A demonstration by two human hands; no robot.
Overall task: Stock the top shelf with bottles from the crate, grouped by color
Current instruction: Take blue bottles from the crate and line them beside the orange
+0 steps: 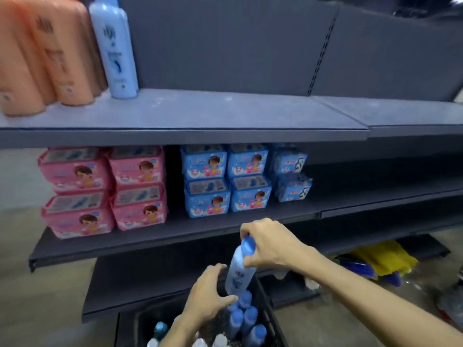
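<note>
My right hand grips the blue cap of a pale blue bottle that hangs tilted above the black crate. My left hand rests against the lower part of that bottle, its thumb at the bottle's base. Several blue-capped bottles stand in the crate, with a teal cap and white caps at the frame's lower edge. On the grey top shelf, at the left, stand several orange bottles, and beside them one pale blue bottle.
The middle shelf holds pink packs at left and blue packs right of them. Dark lower shelves jut out toward me above the crate. Yellow and blue bags lie on the floor at right.
</note>
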